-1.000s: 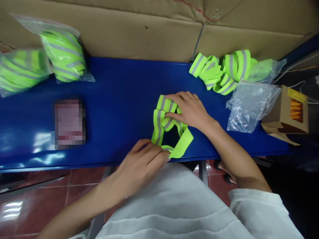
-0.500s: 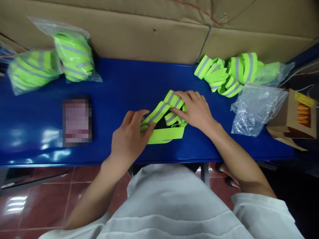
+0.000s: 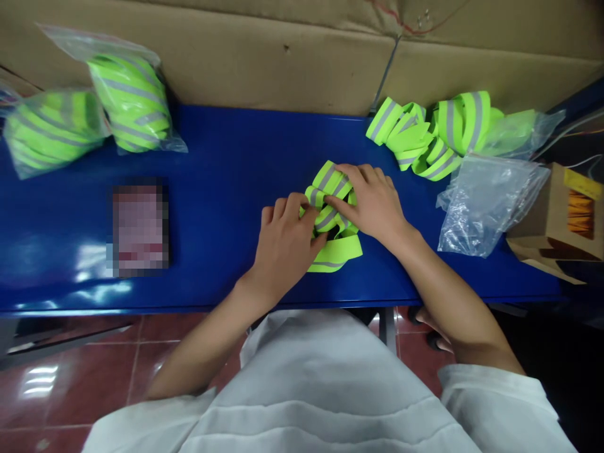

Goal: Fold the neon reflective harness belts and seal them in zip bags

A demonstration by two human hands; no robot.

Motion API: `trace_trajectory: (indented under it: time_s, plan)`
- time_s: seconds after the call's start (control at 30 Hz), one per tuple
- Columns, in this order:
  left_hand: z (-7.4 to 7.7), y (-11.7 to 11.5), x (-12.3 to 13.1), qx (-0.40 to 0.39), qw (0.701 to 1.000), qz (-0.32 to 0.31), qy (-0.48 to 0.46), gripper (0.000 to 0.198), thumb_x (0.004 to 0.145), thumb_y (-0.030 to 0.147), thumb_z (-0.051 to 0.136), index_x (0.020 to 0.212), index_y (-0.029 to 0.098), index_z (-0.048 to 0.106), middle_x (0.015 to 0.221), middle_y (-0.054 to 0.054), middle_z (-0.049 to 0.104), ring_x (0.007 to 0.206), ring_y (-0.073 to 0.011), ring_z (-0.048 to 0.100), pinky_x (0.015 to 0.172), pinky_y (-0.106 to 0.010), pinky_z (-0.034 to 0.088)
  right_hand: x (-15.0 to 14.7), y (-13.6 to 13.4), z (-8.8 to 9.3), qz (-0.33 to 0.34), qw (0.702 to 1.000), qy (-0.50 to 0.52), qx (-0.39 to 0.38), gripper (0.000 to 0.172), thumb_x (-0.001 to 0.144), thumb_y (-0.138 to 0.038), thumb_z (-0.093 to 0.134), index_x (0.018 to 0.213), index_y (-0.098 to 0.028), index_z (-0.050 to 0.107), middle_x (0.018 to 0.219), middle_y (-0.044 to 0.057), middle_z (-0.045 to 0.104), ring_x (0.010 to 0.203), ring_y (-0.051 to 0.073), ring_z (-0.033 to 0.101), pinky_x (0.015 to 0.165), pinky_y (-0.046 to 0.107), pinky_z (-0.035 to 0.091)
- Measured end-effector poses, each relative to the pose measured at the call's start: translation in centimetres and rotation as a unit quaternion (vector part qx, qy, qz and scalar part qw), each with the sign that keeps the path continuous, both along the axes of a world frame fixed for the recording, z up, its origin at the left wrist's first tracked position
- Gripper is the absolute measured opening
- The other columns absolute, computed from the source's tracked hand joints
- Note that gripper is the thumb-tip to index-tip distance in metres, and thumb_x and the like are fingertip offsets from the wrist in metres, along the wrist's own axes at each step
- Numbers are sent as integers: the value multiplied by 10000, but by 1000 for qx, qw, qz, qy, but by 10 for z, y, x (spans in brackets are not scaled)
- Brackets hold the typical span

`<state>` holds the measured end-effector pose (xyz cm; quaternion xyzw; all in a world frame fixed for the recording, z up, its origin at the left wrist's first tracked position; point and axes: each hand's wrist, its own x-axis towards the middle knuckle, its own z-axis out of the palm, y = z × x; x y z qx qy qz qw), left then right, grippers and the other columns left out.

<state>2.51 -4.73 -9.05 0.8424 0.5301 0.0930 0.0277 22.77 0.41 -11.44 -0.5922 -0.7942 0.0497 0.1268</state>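
A bunched length of neon yellow reflective tape (image 3: 337, 251) with a grey stripe lies in loose folds on the blue table, near its front edge. My left hand (image 3: 286, 242) is closed on the left side of the folds, its fingertips partly hidden among them. My right hand (image 3: 372, 198) grips the upper right part of the same tape between thumb and fingers. Some folds are covered by both hands. A flat loop of the tape sticks out below them.
Two clear bags of the same tape, one upright (image 3: 129, 104) and one lying (image 3: 54, 132), sit at the back left. A blurred-out flat item (image 3: 140, 228) lies left. Loose tape (image 3: 453, 126), clear plastic bags (image 3: 486, 204) and an open cardboard box (image 3: 552, 236) are at the right.
My left hand has moved right, towards my right hand, gathering the left part of the tape into a tighter bunch. My right hand has stayed nearly in place.
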Motion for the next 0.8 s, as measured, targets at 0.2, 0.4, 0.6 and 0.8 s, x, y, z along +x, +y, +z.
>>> trace_trajectory:
  time_s: [0.2,0.4,0.6,0.8]
  plan:
    - [-13,-7,-12,-36,992,-29,-119,83,975,208,648,1004,156,707,1229,-139,646,1098,-299,665,890,-426,536,1,3,-1,-34,999,-18,2,755,1034,-734,373,1543,-198,527,1371,190,633,1215,397,582,982,522,489]
    - [5,-38,-28,-27,992,-53,-110,381,1043,306,638,1401,210,553,1418,-121,646,1245,-292,668,960,-425,483,1,4,-4,-47,999,-22,3,758,1020,-747,410,1545,-213,526,1379,175,634,1213,392,592,978,524,498]
    - [7,-39,-36,-52,992,-34,-110,586,994,380,725,1494,250,448,1351,-96,703,1158,-283,709,964,-431,453,1,4,-3,-39,999,-25,1,769,1025,-757,371,1546,-210,516,1377,187,633,1213,395,595,963,521,507]
    - [1,-37,-36,33,993,-32,-110,562,977,282,729,1485,232,494,1336,-122,698,1175,-294,698,928,-417,470,2,4,-4,-41,999,-24,-1,752,1023,-752,389,1540,-220,515,1378,180,631,1218,395,591,960,519,504]
